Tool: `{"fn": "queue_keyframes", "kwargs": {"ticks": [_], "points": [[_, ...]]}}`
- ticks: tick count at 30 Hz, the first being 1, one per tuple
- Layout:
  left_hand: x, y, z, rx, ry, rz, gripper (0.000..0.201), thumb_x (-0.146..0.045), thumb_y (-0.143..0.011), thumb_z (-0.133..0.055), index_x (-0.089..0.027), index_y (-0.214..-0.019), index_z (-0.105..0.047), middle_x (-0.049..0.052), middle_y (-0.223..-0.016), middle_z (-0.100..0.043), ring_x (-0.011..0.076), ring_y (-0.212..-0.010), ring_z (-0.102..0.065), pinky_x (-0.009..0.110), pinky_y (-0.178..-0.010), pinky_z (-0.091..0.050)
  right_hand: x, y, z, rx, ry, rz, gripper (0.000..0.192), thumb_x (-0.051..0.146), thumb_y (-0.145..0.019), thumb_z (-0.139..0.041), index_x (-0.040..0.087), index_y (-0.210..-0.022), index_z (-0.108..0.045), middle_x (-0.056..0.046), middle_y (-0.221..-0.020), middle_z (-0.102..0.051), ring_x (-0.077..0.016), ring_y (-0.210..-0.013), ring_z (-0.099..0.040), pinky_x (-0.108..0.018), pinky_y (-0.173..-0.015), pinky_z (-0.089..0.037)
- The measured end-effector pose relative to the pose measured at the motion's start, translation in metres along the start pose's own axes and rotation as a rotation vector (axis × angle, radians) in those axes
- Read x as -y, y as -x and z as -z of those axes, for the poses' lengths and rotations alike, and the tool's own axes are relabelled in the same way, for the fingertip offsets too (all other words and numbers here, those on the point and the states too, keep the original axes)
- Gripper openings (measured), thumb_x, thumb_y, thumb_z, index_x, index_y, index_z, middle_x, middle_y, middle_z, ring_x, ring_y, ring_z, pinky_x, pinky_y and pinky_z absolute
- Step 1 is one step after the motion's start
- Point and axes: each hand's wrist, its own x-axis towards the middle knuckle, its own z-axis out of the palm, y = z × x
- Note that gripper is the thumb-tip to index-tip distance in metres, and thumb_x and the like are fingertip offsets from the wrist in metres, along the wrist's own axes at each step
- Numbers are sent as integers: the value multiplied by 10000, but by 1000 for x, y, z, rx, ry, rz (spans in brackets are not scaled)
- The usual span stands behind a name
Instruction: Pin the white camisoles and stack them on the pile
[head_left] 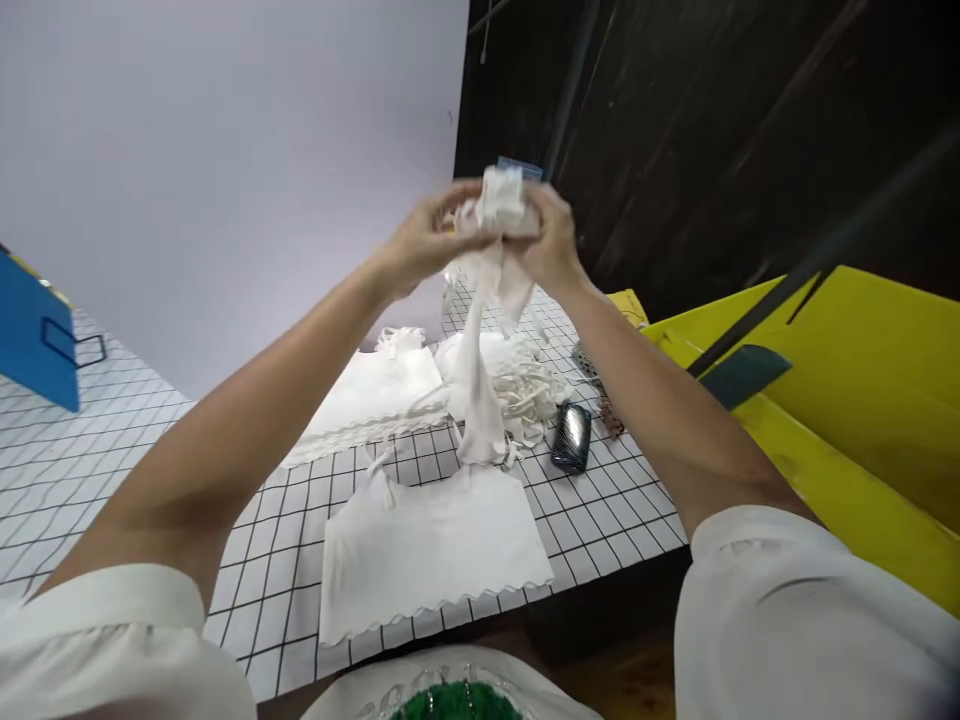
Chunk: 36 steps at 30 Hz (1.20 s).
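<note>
Head view showed us a table (112,440) with a white top ruled in a black grid, running from the left edge to a dark floor gap on the right. Beyond it stood a pale wall, and right of that a dark panelled one. A yellow bin (862,400) sat to the right, with a dark bar lying across its rim. A blue board (34,340) with a wire handle leaned in at the far left.

On the table lay a white top (427,545), flat, with a scalloped hem towards us and thin straps at its far edge. A second top (375,400) lay behind it, also flat, with a lace-like edge. Right of that we saw a pile of white straps (525,385), loosely tangled. Just beside the pile lay a dark phone (571,436), and past it a small patterned item we could not identify.

We held a cloth (499,215) up in the air above the table, at about the height of the wall's seam. It was white, thin and soft, bunched into a wad at the top, with a long narrow tail hanging down to the pile. Our left hand (427,240) and right hand (551,240) were drawn together, both clamped on the wad, fingers curled over it from either side.
</note>
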Motion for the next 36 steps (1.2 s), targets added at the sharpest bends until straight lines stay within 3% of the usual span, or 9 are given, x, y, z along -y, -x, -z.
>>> {"fn": "queue_keyframes", "kwargs": {"ticks": [4, 6, 8, 14, 19, 23, 26, 30, 36], "points": [[57, 51, -25, 109, -267, 420, 529, -315, -760, -784, -186, -1261, -673, 141, -1409, -605, 338, -1223, -609, 433, -921, -546, -54, 84, -39, 543, 242, -201, 907, 578, -726, -790, 203, -1490, -476, -173, -1480, -520, -426, -1348, -484, -567, -1079, -445], [81, 88, -38, 319, -331, 654, 434, -351, -714, -796, -147, -1095, -749, 156, -1207, -720, 312, -1003, -710, 409, -854, -569, -58, 125, -72, 670, 343, -251, 1147, 685, -695, -767, 280, -1614, -211, -190, -1659, -216, -497, -1478, -263, -698, -1087, -360], [97, 118, -54, 495, -270, 849, 436, -400, -696, -787, -117, -1027, -768, 165, -1067, -763, 312, -871, -737, 402, -783, -583, -56, 151, -102, 697, 430, -183, 1131, 704, -741, -709, 304, -1625, -127, -175, -1690, -8, -527, -1512, -94, -801, -1055, -275], [98, 139, -91, 509, -148, 806, 588, -448, -761, -725, -148, -1264, -682, 153, -1374, -645, 303, -1226, -624, 370, -987, -526, -79, 135, -137, 553, 592, -96, 909, 478, -881, -638, 291, -1622, -146, -159, -1691, 44, -482, -1534, -26, -807, -1088, -178], [71, 168, -48, 304, -63, 696, 577, -543, -801, -708, -189, -1256, -689, 137, -1344, -667, 311, -1210, -637, 444, -1025, -522, -76, 127, -119, 510, 568, -161, 781, 493, -882, -643, 180, -1549, -384, -212, -1652, -218, -521, -1492, -152, -817, -1079, -153], [61, 227, -17, -17, -79, 836, 488, -562, -776, -740, -202, -1106, -754, 128, -1184, -745, 322, -1129, -685, 493, -1040, -516, -37, 166, -105, 381, 312, -66, 356, 333, -990, -506, 141, -1239, -674, -173, -1226, -669, -334, -1190, -561, -624, -1084, -364], [60, 254, -18, -171, -14, 876, 477, -568, -721, -788, -200, -1024, -774, 123, -1112, -766, 334, -1090, -703, 497, -1019, -535, -16, 190, -115, 452, 261, 23, 239, 257, -923, -617, 150, -1104, -728, -153, -1145, -705, -329, -1162, -562, -646, -1100, -332], [53, 263, -20, -133, 84, 849, 447, -561, -741, -792, -228, -1038, -782, 123, -1107, -768, 340, -1087, -706, 481, -992, -556, -19, 185, -120, 430, 174, -85, 149, 117, -867, -604, 140, -854, -751, -136, -947, -750, -309, -1084, -596, -643, -1112, -318], [39, 282, 6, -196, 40, 909, 521, -624, -683, -807, -230, -1022, -785, 115, -1111, -770, 339, -1104, -697, 504, -1041, -527, -50, 128, -62, -19, -95, -336, 214, 246, -905, -532, 164, -784, -688, -78, -844, -731, -201, -839, -669, -331, -782, -559]]}}
